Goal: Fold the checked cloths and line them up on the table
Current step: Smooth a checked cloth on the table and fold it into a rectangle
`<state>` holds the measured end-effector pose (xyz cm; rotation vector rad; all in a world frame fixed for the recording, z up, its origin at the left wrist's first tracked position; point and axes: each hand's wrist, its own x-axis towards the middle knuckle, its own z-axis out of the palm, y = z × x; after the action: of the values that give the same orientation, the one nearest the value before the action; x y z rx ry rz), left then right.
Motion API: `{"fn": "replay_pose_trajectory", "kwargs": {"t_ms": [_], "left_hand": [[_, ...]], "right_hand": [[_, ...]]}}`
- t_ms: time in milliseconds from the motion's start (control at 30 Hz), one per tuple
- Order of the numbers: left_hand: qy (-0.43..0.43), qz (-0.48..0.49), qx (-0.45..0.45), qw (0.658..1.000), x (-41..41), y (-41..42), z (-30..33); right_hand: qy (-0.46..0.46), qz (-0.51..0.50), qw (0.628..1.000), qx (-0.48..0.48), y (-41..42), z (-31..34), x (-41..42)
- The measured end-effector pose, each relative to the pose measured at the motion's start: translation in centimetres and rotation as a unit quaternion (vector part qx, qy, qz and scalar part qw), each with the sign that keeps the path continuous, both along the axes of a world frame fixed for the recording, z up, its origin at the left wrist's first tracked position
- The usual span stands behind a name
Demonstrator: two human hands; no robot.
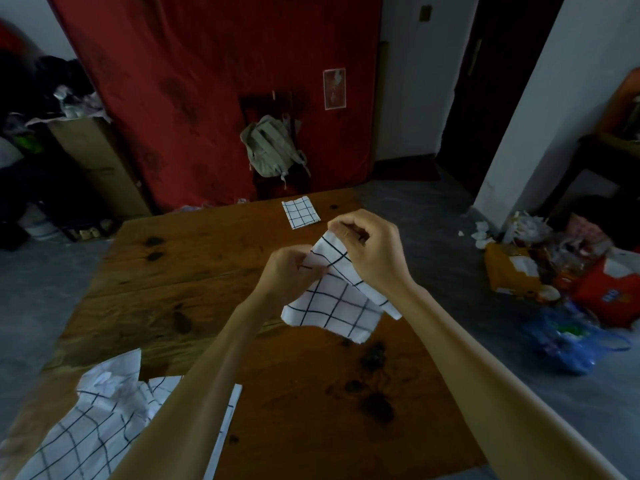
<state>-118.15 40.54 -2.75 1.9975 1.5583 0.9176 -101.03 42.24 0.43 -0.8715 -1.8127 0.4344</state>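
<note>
A khaki backpack hangs on a dark chair against the red curtain, with a cardboard box left of that curtain.

looks like a lived-in room in someone's home. there's a wooden table, a backpack hung on a chair, a red mattress against the wall, and snack bags littering the floor.

No text, label or number is sharp enough to read.
</note>
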Motion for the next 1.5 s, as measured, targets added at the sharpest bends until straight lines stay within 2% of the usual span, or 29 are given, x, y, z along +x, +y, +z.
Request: {"fn": "replay_pose_trajectory", "kwargs": {"t_ms": [100,167,233,367,467,567,933,1233,1367,1500], "left_hand": [[-0.038,0.026,0.066,0.997,-0.2,0.3,0.1],[-0.074,0.061,0.043,0.994,-0.2,0.6,0.4],[-0.07,0.065,0.055,0.994,-0.1,0.7,0.7],[0.006,0.01,0.133,0.991,-0.5,0.5,1.3],[-0.002,-0.014,0.109,0.994,-0.5,0.2,2.1],[-0.018,-0.005,0.09,0.996,-0.5,-0.2,2.9],[-0.091,0.002,0.036,0.995,-0.7,-1.3,3.1],[-0.057,-0.003,0.106,0.993,-0.4,-0.7,2.8],[-0.038,-0.01,0.135,0.99,-0.1,-0.8,3.0],[-0.037,0.027,0.106,0.993,-0.9,-1.1,2.4]], "right_hand": [[-0.013,0.051,0.993,-0.104,-0.9,0.4,0.3],[-0.019,0.098,0.976,-0.192,-1.2,0.5,0.2],[-0.017,0.084,0.972,-0.221,-1.0,0.1,0.1],[-0.077,-0.012,0.989,-0.124,0.1,-1.3,0.3],[-0.13,0.006,0.983,-0.129,0.5,-1.9,0.2],[-0.145,0.05,0.976,-0.154,0.0,-1.7,-0.3],[-0.058,0.019,0.977,-0.203,0.2,-2.5,-0.1],[-0.063,0.044,0.964,-0.256,0.1,-2.4,-0.1],[-0.06,0.021,0.968,-0.242,0.2,-2.3,-0.2],[0.004,0.008,0.975,-0.224,0.1,-2.2,0.1]]}}
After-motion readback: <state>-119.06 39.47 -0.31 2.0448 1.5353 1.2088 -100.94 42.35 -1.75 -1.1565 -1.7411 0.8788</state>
